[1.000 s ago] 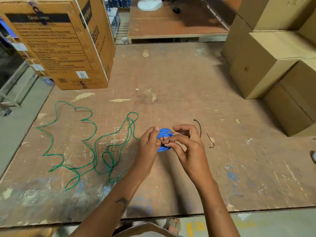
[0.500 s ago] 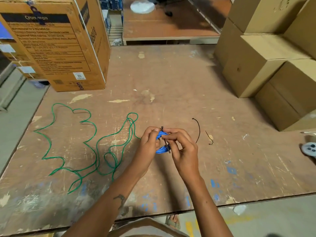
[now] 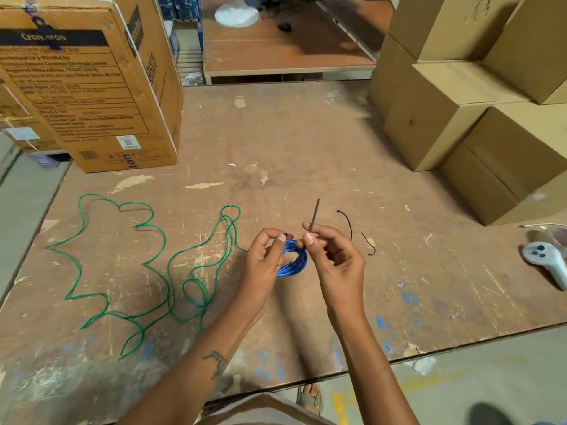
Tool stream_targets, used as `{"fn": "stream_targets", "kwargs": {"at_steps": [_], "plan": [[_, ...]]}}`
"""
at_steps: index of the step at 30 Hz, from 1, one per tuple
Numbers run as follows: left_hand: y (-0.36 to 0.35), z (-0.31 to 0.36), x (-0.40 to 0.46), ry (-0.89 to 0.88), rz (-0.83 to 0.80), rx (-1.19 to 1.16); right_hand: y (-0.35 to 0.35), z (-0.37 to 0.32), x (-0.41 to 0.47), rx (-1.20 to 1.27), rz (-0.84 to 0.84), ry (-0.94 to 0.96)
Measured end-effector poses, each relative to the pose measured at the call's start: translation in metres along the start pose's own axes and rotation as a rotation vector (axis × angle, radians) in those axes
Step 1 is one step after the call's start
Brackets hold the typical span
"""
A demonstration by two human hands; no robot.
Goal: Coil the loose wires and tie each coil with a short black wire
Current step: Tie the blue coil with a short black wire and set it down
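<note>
Two hands are used on one blue coil (image 3: 293, 261), which is held up just above the wooden table (image 3: 306, 133) so it can be tied. The coil is pinched shut by the left hand (image 3: 264, 256), likely so the loops stay together. A short black wire (image 3: 314, 214) is gripped by the right hand (image 3: 334, 256) and pointed up. Two more black wires (image 3: 348, 223) are left near the right hand. One green wire (image 3: 165, 265) is spread loose, well apart, not yet coiled.

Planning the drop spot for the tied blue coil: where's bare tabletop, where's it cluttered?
Free: the wide middle of the table, between the printed carton and the stacked boxes; also the near-right strip before the white controller. Crowded: left, under the loose green wire; right of the hands, two short black wires.
</note>
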State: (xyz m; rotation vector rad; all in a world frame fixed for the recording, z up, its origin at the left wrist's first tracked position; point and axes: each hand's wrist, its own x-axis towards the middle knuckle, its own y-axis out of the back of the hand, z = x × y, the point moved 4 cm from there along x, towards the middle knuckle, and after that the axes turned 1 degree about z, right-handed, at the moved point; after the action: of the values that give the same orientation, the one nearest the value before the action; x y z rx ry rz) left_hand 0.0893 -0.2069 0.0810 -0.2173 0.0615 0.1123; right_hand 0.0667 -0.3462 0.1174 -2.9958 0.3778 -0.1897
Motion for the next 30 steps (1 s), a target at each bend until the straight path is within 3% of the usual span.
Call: {"fn": "stream_targets", "kwargs": {"at_steps": [3, 7, 14, 17, 30], "plan": [[0.002, 0.0, 0.002, -0.052, -0.042, 0.058, 0.0, 0.005, -0.007, 0.122, -0.014, -0.158], [0.001, 0.001, 0.001, -0.095, -0.052, 0.099, 0.001, 0.016, -0.016, 0.111, -0.069, -0.315], [-0.006, 0.008, -0.001, -0.132, -0.063, 0.14, 0.003, 0.013, -0.015, 0.131, 0.031, -0.304], [-0.005, 0.007, 0.003, -0.14, -0.058, 0.125, 0.002, 0.011, -0.016, 0.214, 0.028, -0.332], [-0.008, 0.007, -0.002, -0.125, -0.132, 0.131, 0.005, 0.01, -0.018, 0.162, 0.05, -0.385]]}}
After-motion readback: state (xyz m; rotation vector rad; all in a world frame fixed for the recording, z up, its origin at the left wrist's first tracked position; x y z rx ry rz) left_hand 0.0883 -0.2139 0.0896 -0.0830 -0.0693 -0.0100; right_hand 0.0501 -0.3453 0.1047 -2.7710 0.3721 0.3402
